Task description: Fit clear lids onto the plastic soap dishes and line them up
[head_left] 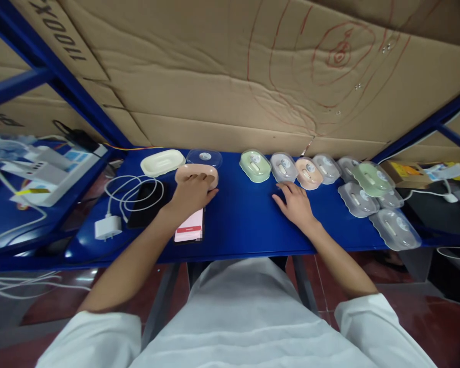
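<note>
My left hand is over a peach oval soap dish, its fingers curled onto the dish and its thumb at the right, outside the rim. How firmly it grips is hidden by the back of the hand. Just behind the dish lies a clear oval lid with a round sticker; left of that sits a cream dish. My right hand lies on the blue table with fingers stretched and apart, holding nothing. Its fingertips are close to a grey soap box with a clear lid.
Along the back stand a green soap box, a peach soap box and several grey ones; more are piled at the right. A lit phone, a white charger with coiled cable and a black device lie left. Cardboard walls the back.
</note>
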Demonstrator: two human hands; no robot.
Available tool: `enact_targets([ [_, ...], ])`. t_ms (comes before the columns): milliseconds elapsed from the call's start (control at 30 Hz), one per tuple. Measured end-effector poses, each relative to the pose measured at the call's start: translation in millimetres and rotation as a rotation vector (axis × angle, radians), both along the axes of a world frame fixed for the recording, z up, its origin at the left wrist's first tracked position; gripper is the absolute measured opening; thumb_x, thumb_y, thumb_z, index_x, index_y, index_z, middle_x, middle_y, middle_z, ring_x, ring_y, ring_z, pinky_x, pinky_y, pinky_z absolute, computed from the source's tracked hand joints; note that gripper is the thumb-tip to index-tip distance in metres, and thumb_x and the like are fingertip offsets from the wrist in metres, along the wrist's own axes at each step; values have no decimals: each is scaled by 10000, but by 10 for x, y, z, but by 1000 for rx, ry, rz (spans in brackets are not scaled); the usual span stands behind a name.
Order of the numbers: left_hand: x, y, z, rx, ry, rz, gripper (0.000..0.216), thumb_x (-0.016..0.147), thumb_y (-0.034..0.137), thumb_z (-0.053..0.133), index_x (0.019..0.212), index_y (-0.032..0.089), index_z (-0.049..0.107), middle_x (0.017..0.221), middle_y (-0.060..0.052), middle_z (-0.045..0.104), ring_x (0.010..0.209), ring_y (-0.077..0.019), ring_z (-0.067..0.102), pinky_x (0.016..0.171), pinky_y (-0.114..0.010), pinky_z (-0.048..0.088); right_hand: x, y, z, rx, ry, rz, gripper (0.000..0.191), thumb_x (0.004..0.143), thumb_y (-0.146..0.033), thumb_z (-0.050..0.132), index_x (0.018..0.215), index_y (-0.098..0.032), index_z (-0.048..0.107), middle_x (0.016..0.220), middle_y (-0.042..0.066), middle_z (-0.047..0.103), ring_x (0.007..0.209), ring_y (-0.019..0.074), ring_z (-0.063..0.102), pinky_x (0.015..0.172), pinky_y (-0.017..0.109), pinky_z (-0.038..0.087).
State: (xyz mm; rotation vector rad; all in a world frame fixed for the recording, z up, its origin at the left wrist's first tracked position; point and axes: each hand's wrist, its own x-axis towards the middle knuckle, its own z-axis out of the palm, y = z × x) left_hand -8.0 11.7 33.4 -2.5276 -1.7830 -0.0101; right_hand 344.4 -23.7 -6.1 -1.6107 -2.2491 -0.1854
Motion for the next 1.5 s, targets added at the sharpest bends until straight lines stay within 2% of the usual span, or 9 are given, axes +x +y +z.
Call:
enact_targets([
  [333,421,-73,-137,-113,-470,-628,421,1122,281,418,1498,221,597,1535,-106,659,1425,-238,626,1201,-412,506,-392,-182,-46,-59,56,470,599,1121,-501,528,1630,-191,467,1602,158,598,1496,310,549,1261,537,403],
  [567,-183,801,-78,24,-189,-179,549,1038,240,508,1582,172,531,1658,-167,525,1538,-332,494,1266,-517,415,-332,-175,-151,-18,89,492,345,1119,-377,566,1401,-226,696,1320,140,742,1321,298,648,1136,513,463],
  [733,-505,1193,-77,-27,-93,-124,605,969,332,661,1539,146,582,1540,-205,616,1424,-382,577,1192,-516,455,-370,-175,-157,-28,103,584,332,1122,-377,565,1386,-234,707,1340,122,735,1328,279,640,1106,458,491],
  [933,-251,889,-118,-35,-77,-198,507,1063,461,575,1519,244,621,1477,-143,634,1356,-335,597,1133,-466,462,-327,-241,-69,-17,57,453,350,1127,-407,558,1391,-243,719,1306,114,759,1297,272,667,1053,435,497],
  [1167,-133,326,-129,-34,-225,-369,456,1111,399,499,1532,252,597,1528,-114,602,1391,-282,587,1185,-435,461,-148,-789,-177,72,107,150,314,1098,-416,605,1323,-253,751,1216,112,773,1167,289,697,927,426,508],
  [1233,-308,357,-74,-4,-242,-247,455,1135,353,432,1550,234,577,1557,-110,591,1430,-266,563,1207,-414,447,-94,-918,-236,96,160,86,312,1090,-390,618,1348,-263,737,1238,113,761,1195,301,688,951,440,514],
  [1333,-638,495,-5,57,-120,136,449,1104,254,448,1518,130,569,1509,-181,620,1414,-352,563,1177,-525,447,-45,-1000,-282,116,240,13,313,1082,-388,631,1358,-279,733,1257,109,750,1207,309,685,965,456,524],
  [1433,-823,608,16,28,-54,260,382,1060,217,488,1327,-2,653,1339,-286,681,1281,-445,637,1080,-619,474,-50,-998,-287,119,288,-8,302,1078,-393,643,1339,-277,741,1248,104,750,1204,307,689,970,464,533],
  [1500,-796,596,21,15,-33,276,352,1057,212,477,1269,22,686,1299,-275,700,1214,-424,679,1055,-579,491,-70,-990,-277,115,300,1,296,1073,-386,657,1332,-274,744,1249,101,752,1201,304,691,977,466,541],
])
